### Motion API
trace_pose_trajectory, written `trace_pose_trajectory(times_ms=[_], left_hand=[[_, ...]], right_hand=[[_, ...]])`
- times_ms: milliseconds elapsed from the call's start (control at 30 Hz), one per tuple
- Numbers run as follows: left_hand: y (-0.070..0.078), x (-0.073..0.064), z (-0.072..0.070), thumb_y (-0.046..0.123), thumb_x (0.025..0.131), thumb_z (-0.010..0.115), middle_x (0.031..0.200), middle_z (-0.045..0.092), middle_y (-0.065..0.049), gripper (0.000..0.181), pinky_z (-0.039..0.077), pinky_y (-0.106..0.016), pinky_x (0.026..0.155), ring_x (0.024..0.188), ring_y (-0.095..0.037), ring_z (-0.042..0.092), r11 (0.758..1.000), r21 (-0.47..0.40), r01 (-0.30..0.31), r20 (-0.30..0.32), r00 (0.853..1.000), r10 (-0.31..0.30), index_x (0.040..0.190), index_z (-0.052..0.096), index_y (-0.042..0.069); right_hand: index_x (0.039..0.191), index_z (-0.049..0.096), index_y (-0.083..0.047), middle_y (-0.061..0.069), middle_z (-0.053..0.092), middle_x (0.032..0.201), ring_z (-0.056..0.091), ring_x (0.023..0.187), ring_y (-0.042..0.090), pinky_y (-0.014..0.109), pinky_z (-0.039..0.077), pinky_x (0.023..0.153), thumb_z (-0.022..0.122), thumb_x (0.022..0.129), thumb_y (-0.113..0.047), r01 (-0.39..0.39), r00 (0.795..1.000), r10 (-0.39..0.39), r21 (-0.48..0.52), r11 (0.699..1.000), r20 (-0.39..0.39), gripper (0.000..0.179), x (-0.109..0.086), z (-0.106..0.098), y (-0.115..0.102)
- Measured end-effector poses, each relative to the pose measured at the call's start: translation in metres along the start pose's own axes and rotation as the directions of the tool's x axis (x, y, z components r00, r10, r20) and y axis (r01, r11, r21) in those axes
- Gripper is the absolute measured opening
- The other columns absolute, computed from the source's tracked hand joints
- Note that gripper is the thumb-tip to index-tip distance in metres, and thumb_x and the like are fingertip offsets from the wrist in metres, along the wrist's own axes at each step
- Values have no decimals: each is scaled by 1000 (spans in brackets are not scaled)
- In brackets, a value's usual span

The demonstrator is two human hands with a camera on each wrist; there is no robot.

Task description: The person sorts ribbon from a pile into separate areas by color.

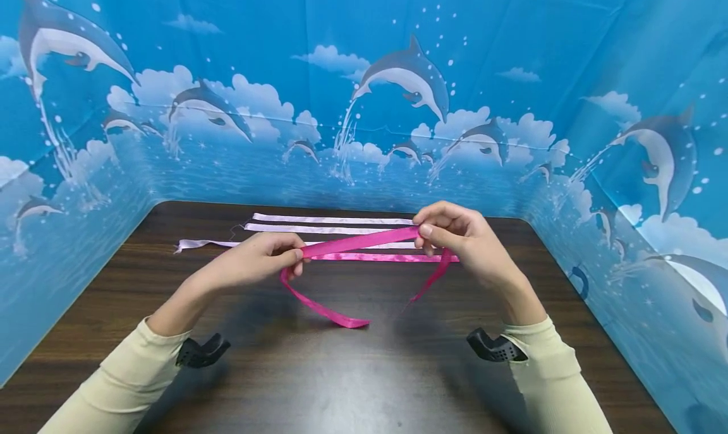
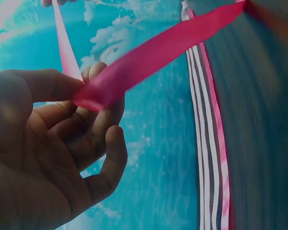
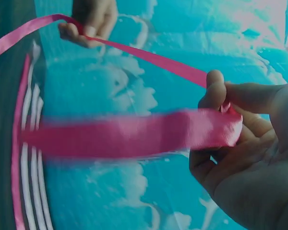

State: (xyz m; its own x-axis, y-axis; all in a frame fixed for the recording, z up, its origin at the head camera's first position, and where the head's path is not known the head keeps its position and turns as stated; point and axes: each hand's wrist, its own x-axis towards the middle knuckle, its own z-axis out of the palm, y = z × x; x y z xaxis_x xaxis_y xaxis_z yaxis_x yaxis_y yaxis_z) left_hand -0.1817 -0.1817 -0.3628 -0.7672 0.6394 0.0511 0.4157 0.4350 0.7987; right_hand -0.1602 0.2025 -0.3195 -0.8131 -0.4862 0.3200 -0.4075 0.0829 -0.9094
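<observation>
A bright pink ribbon (image 1: 361, 241) is stretched between both hands above the table. My left hand (image 1: 264, 257) pinches it between thumb and fingers, and one loose end droops toward the table's middle. The right hand (image 1: 463, 238) pinches it higher up, with a shorter tail hanging below the fingers. In the left wrist view the ribbon (image 2: 149, 57) passes over the fingertips; in the right wrist view it (image 3: 149, 134) folds over the fingers and hangs down, slightly blurred. Behind the hands lie several flat ribbons, white-lilac ones (image 1: 330, 220) and a pink one (image 1: 387, 257).
The dark wood-grain table (image 1: 352, 383) carries the row of ribbons near its back edge. A blue dolphin-print curtain (image 1: 273, 42) surrounds the table at the back and both sides. Black wrist devices (image 1: 201, 350) sit at the cuffs of the pale yellow sleeves (image 1: 122, 371).
</observation>
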Motion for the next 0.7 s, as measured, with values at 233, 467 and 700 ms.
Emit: trace_pose_trajectory(times_ms=[233, 467, 700], left_hand=[[-18, 0, -15, 17, 107, 56, 84, 66, -7, 14, 44, -33, 61, 70, -21, 54, 994, 93, 63, -75, 996, -56, 100, 66, 10], [-46, -2, -32, 14, 106, 54, 81, 65, -6, 17, 42, -33, 56, 66, -22, 54, 982, 137, 129, -150, 983, -108, 103, 67, 3], [-96, -12, -56, 16, 109, 50, 88, 66, -13, 24, 52, -39, 72, 84, -30, 65, 966, 5, 259, -157, 954, -255, 109, 63, -5]], right_hand=[[117, 64, 5, 21, 65, 91, 60, 75, 29, 32, 54, 67, 63, 102, -9, 0, 992, -3, -23, 1000, -128, 20, -10, -26, -8], [118, 65, 3, 21, 65, 93, 61, 76, 28, 29, 55, 65, 65, 101, -11, -38, 981, 19, -92, 995, -195, 22, -19, -45, -9], [116, 69, -8, 19, 68, 95, 61, 80, 37, 34, 51, 61, 70, 99, -30, -232, 960, 174, -273, 934, -220, 28, -20, -61, 15]])
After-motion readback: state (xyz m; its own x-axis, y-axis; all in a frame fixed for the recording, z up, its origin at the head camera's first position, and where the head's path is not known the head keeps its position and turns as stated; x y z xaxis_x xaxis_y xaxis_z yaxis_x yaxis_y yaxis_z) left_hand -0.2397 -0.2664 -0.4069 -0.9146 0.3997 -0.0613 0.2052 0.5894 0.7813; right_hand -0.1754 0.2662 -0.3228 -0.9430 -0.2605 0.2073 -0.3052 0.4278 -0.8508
